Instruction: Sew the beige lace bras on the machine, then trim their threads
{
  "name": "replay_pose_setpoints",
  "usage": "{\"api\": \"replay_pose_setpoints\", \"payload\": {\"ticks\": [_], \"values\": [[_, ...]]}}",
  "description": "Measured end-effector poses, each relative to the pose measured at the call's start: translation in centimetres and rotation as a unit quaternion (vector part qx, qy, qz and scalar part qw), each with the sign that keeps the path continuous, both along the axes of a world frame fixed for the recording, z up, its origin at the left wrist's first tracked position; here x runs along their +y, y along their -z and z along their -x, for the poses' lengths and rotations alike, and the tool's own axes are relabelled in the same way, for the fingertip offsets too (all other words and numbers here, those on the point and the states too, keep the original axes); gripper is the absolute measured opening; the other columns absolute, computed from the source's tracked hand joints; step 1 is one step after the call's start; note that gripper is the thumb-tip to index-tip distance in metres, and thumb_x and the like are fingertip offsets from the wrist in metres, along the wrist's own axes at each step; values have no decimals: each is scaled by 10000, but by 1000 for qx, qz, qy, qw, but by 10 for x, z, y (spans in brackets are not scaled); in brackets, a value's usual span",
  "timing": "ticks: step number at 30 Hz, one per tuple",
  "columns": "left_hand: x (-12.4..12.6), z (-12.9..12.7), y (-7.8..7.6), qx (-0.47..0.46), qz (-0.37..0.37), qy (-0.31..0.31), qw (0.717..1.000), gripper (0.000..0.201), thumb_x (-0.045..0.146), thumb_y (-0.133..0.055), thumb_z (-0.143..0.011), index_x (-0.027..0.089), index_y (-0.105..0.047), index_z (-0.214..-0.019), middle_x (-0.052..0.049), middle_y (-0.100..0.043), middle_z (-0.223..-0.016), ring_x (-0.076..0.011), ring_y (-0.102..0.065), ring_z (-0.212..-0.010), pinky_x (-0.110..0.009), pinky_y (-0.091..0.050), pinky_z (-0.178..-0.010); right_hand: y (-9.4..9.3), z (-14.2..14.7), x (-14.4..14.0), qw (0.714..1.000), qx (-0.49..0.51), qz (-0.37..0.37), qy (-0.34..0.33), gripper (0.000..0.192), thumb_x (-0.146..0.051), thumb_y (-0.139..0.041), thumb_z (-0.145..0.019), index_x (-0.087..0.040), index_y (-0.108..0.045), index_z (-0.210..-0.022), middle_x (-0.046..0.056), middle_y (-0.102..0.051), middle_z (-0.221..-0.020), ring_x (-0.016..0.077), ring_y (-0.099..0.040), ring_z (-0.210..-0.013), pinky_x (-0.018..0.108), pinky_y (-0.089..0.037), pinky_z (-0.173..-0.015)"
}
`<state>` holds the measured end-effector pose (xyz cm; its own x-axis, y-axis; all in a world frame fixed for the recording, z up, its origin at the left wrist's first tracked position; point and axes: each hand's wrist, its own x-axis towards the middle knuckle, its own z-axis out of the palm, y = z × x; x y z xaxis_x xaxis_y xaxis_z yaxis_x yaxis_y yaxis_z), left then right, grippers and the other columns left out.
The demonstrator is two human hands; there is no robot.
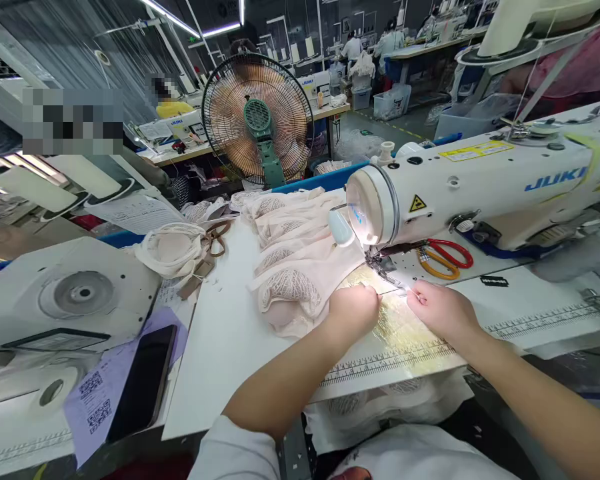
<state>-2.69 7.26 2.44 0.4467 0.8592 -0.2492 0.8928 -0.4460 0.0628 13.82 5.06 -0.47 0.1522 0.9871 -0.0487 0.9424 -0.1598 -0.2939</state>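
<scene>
My left hand (356,308) is closed in a pinch just in front of the sewing machine's presser foot (381,265). A thin dark line (389,292) runs from its fingers toward my right hand; I cannot tell its kind. My right hand (443,312) is closed too, its fingertips on a narrow white strip (404,287) by the foot. Left of the needle area lie several pale bras (290,287) with lace cups, fanned in a row. The nearest one's fabric reaches up to the presser foot. More lace pieces (395,393) hang below the table edge.
Red-handled scissors (450,253) and an orange-handled pair lie under the white JUKI machine arm (490,187), near a black blade (494,281). A printed ruler (395,362) lines the table front. To the left are a phone (145,380) and purple paper (93,400). A fan (257,120) stands behind.
</scene>
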Motion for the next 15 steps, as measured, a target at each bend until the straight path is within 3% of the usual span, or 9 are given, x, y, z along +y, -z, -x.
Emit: {"api": "replay_pose_setpoints", "payload": {"ticks": [6,15], "values": [[3,-2,5,5,3,-11,1000,359,285,-287,-923,130,-611,-922,-101,-637,-739,-246,-649,-718,-305,-433,-530,7,5,0,1000,10,8,-21,268,-286,-399,-749,-207,-224,-563,-25,-367,-509,129,-309,-469,264,-169,-454],[2,4,1,4,1,-22,1000,328,276,-304,-913,142,-603,-930,-100,-658,-767,-237,-656,-711,-293,-435,-515,0,-1,3,998,24,40,-40,212,-287,-382,-778,-220,-317,-587,-19,-436,-509,145,-395,-478,254,-202,-451]]}}
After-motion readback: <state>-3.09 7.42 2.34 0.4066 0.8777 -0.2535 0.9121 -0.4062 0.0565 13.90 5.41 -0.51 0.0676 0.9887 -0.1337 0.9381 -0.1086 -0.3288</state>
